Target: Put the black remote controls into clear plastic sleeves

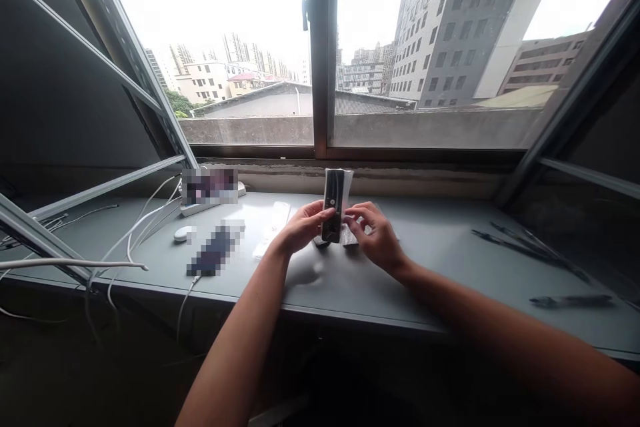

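A slim black remote control (331,195) stands upright in front of me, with a round pale button on its face. It sits in a clear plastic bag (346,188) whose loose part sticks out on the right. My left hand (306,223) is closed around its left side, thumb across the front. At the bag's right edge, the bent fingers of my right hand (373,232) pinch the plastic. Behind and below the hands lie more small wrapped items, mostly hidden.
A power strip (213,207) with white cables, a white earbud case (183,234) and a blurred-out phone-like item (215,252) are left on the grey shelf (430,293). A white packet (274,227) lies nearer. Dark pen-like tools (570,301) lie right. Metal posts flank the window.
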Demonstrator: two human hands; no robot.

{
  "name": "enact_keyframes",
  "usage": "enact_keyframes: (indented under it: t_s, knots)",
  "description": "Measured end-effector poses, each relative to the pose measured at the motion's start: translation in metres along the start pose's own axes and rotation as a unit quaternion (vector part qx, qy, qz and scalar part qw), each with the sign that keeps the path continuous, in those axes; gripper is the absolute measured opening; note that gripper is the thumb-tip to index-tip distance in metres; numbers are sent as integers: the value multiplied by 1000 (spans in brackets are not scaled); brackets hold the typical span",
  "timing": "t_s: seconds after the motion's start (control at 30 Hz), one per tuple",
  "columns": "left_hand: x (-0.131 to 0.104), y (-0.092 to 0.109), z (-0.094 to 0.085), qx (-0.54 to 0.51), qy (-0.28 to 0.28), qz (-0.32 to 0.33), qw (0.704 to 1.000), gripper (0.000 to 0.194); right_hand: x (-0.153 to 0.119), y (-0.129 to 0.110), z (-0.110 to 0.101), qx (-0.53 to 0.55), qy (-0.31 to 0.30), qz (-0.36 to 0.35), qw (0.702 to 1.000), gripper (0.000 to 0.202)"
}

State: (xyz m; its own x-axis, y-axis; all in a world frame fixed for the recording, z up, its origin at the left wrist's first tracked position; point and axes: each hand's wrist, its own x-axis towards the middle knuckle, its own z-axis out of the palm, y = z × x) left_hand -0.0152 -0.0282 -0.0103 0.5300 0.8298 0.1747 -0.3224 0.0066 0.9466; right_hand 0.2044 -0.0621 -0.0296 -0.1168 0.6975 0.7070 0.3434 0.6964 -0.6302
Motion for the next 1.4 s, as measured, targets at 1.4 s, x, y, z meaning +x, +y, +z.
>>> enact_keyframes:
  t_s: [1.4]
  knots:
    - [11,-18,-28,562,263,74,781,49,-14,17,10,-191,-187,-42,963,28]
